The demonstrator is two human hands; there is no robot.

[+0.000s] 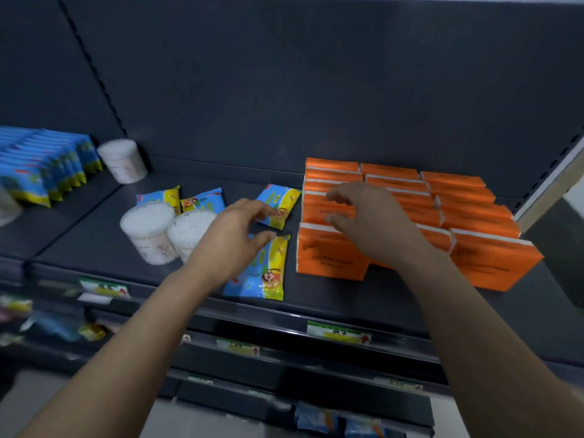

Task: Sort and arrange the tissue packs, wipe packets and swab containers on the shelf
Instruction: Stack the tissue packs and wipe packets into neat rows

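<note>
My left hand (234, 238) hangs over the middle of the dark shelf (94, 235), fingers relaxed and spread, thumb and forefinger well parted and closed round nothing. The forefinger tip lies over the edge of the far wipe packet (279, 205), which sits tilted just left of the tissue block. The thumb tip is above the top end of the near wipe packet (262, 276), which lies flat by the front edge. Whether either tip really touches I cannot tell. My right hand (373, 226) hovers over the left side of the orange tissue packs (486, 260), fingers loosely bent and apart, gripping none of them; whether the fingertips brush the wrappers I cannot tell. Those packs stand in tight rows on the right part of the shelf, running from the front toward the back. Left of my left hand two swab containers (147, 230) stand upright, touching side by side, and just behind them lie two more wipe packets (203, 200). A third swab container (123, 161) stands at the back left, beside a row of blue wipe packets (47, 165) set on edge in the next bay. Price labels (339, 333) are clipped along the shelf's front rail
</note>
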